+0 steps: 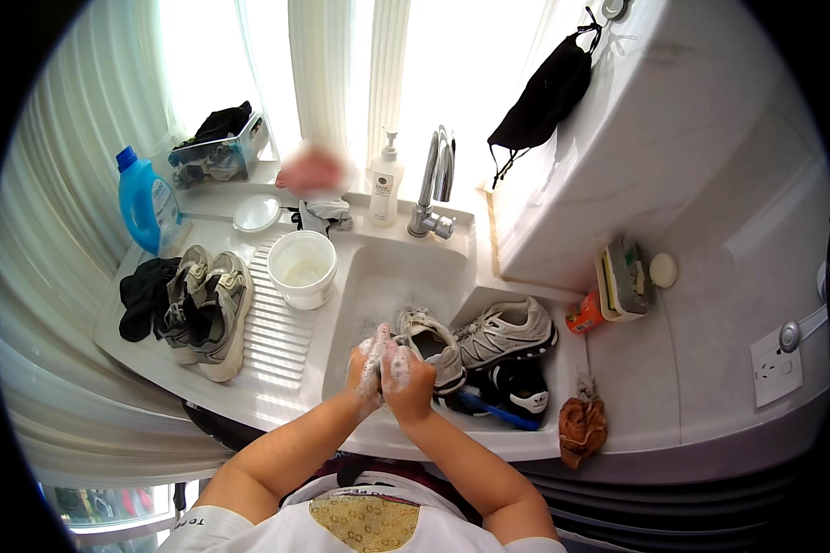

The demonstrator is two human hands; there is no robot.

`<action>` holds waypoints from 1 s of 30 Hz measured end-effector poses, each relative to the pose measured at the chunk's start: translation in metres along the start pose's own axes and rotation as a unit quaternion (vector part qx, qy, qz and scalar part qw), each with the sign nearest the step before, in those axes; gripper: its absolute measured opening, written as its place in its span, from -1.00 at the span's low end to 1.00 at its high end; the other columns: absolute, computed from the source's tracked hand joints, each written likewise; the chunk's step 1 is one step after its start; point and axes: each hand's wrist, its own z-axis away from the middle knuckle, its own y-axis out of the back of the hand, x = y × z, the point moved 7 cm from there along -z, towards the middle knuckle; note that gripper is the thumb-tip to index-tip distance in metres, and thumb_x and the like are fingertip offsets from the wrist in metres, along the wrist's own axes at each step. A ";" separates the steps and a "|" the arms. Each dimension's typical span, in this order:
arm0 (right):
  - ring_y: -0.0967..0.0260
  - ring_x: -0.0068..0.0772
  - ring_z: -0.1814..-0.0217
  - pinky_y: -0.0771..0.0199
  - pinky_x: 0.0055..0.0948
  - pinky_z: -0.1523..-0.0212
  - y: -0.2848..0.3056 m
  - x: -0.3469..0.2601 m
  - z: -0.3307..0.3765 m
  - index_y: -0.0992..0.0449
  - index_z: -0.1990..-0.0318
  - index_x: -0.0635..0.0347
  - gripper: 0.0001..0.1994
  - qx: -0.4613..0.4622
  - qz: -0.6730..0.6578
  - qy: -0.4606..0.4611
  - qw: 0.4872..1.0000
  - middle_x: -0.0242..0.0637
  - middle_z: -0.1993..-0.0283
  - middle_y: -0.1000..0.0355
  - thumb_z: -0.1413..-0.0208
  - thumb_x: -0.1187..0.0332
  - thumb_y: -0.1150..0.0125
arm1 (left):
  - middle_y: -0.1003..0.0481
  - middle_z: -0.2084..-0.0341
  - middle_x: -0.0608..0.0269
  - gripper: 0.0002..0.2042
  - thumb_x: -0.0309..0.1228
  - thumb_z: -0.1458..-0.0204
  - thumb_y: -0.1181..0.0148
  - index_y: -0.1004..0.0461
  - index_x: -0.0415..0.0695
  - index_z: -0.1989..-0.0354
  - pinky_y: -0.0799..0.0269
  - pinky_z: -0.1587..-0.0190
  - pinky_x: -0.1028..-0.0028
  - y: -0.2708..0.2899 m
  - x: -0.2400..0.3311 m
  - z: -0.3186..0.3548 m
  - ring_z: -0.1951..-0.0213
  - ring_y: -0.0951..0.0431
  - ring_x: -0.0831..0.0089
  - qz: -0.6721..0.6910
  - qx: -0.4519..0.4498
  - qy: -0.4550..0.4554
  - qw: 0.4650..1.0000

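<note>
Both of my hands are together over the white sink (401, 267), coated in soap suds. My left hand (366, 369) is closed against my right hand (406, 376), whose fingers are also curled. Something dark shows between them, but its kind is hidden. Just right of my hands, a beige sneaker (449, 376) sits with its opening facing up, partly in the basin. Beside it lie a grey-white sneaker (507, 332) and a black shoe with blue and white parts (515, 392), on the right side of the sink.
Left of the basin are a white bucket (302, 276), a ribbed drainboard (272, 346), grey sneakers (226, 323), black cloth (145, 295) and a blue bottle (148, 203). A pump bottle (385, 189) and a chrome faucet (426, 189) stand behind. A brown cloth (582, 429) hangs at the right edge.
</note>
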 end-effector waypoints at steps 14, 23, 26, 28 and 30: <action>-0.19 -0.62 0.65 -0.17 -0.53 0.58 -0.001 0.071 0.001 -0.33 0.51 0.13 -0.59 0.010 -0.348 -0.447 0.824 -0.47 0.67 -0.23 -0.19 -0.02 0.05 | -0.50 0.34 0.14 -0.52 0.06 -0.16 0.19 -0.34 -0.18 0.18 -0.54 0.33 0.36 -0.004 0.014 0.002 0.31 -0.57 0.31 0.106 0.017 0.012 0.994; -0.29 -0.11 0.63 -0.28 -0.33 0.55 0.008 0.015 -0.016 -0.37 0.55 0.25 -0.74 0.006 -0.023 -0.024 0.999 -0.11 0.61 -0.33 -0.01 0.29 -0.24 | -0.37 0.58 0.41 -0.66 -0.02 -0.11 -0.02 -0.38 -0.08 0.41 -0.30 0.57 0.55 -0.008 0.005 0.010 0.54 -0.38 0.58 0.005 0.051 -0.038 0.998; -0.32 0.08 0.56 -0.28 -0.26 0.55 0.007 0.025 -0.010 -0.43 0.53 0.30 -0.76 0.020 -0.033 -0.081 0.996 -0.02 0.61 -0.33 -0.09 0.32 -0.11 | -0.37 0.57 0.42 -0.66 -0.03 -0.11 -0.02 -0.39 -0.08 0.41 -0.30 0.55 0.54 -0.018 0.012 0.017 0.53 -0.37 0.59 -0.045 0.044 -0.026 0.998; -0.33 0.06 0.56 -0.29 -0.25 0.55 0.004 -0.028 0.006 -0.43 0.53 0.32 -0.78 -0.051 -0.026 0.052 0.997 0.00 0.61 -0.33 -0.08 0.37 -0.09 | -0.36 0.57 0.41 -0.66 -0.04 -0.11 -0.03 -0.39 -0.09 0.40 -0.31 0.54 0.53 -0.001 0.007 0.007 0.52 -0.37 0.59 0.005 0.011 -0.015 1.000; -0.31 0.05 0.57 -0.26 -0.23 0.56 0.009 -0.030 -0.002 -0.39 0.56 0.29 -0.80 -0.002 -0.066 0.064 0.996 -0.02 0.62 -0.31 -0.03 0.39 -0.12 | -0.35 0.58 0.40 -0.66 -0.04 -0.11 -0.03 -0.39 -0.10 0.40 -0.31 0.55 0.53 -0.003 0.013 0.009 0.54 -0.36 0.59 -0.011 0.062 -0.011 0.998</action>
